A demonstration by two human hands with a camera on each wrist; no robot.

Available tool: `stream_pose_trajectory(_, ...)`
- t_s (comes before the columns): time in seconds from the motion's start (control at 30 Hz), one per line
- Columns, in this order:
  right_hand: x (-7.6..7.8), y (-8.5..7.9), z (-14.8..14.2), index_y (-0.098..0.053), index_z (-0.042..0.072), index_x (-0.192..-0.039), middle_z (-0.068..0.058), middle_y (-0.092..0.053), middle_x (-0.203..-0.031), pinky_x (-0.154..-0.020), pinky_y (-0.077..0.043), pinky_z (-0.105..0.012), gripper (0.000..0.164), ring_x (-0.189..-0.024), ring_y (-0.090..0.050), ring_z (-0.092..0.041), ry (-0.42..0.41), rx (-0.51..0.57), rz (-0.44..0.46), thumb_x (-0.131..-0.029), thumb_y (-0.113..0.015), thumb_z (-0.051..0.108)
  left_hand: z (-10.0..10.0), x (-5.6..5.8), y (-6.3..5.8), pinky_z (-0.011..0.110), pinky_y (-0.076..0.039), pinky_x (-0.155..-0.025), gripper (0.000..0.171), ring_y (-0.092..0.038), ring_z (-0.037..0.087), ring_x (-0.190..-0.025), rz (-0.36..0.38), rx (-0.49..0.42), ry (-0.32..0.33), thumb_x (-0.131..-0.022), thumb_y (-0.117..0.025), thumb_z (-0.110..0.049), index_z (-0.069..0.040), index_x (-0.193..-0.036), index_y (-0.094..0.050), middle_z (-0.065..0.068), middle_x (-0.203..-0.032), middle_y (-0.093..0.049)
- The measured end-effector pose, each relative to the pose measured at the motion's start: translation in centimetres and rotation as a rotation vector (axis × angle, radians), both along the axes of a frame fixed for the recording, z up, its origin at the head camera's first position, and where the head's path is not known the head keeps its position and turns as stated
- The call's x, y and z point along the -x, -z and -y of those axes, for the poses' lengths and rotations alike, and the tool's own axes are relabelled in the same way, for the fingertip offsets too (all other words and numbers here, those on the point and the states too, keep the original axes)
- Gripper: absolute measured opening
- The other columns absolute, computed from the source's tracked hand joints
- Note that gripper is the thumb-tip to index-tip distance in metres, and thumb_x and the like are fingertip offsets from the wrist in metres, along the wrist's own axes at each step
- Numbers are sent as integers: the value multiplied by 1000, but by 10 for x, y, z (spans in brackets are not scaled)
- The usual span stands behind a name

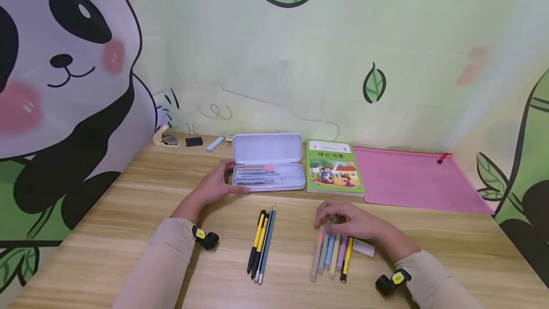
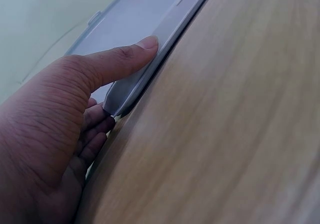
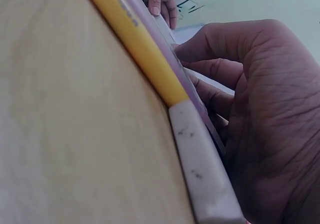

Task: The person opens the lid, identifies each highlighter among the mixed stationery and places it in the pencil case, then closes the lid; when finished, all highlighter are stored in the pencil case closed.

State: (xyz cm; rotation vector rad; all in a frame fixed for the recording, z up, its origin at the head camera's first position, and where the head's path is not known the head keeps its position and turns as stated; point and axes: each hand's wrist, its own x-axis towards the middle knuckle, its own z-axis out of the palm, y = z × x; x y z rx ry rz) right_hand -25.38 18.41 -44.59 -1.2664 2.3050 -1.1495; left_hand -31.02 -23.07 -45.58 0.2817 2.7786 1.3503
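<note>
My left hand (image 1: 216, 182) grips the left end of an open pencil case (image 1: 293, 184). Its thumb lies on the front edge and its other fingers go behind the corner, as the left wrist view shows. In the case's tray lie several slim pens (image 1: 257, 174). My right hand (image 1: 349, 221) bends over the far ends of a row of highlighters (image 1: 329, 254), fingertips right at them; I cannot tell whether it pinches one. A yellow-and-black pen (image 1: 348, 259) and a white eraser (image 3: 202, 159) lie beside the row.
Between my arms lie yellow-and-black pens (image 1: 257, 242) and blue pencils (image 1: 268, 244). A green book (image 1: 332, 187) and a pink zip pouch (image 1: 416, 180) lie right of the case. At the back left are a beige stapler-like tool (image 1: 165, 138), a binder clip (image 1: 194, 141) and a blue stick (image 1: 215, 144).
</note>
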Motion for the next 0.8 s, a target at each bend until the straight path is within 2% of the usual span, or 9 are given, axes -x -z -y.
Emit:
stream_pose_trajectory(0.2, -1, 0, 1, -73, 21, -111, -1, -61, -125, -103, -39, -46, 22, -120, -50, -23, 12, -13, 41, -92, -67, 12, 0, 1, 1, 54, -22, -120, 108, -37, 32, -141, -7, -3, 3, -68, -90, -51, -13, -151, -33, 10, -149, -46)
stream_pose_trajectory(0.47, -1, -1, 0, -73, 19, -110, -2, -61, -123, -103, -40, -43, 22, -119, -50, -22, 5, -4, 45, -92, -65, 9, 1, 0, 0, 54, -22, -120, 110, -36, 32, -142, -7, -10, 5, -68, -90, -51, -12, -152, -32, 10, -150, -46)
stream_pose_trajectory(0.8, -3, -3, 8, -72, 23, -103, 6, -65, -114, -96, -42, -40, 20, -109, -54, -19, 52, -51, -62, -90, -66, 9, 0, 0, 1, 53, -22, -120, 111, -36, 32, -142, -3, -3, 1, -69, -90, -52, -12, -153, -30, 10, -150, -46)
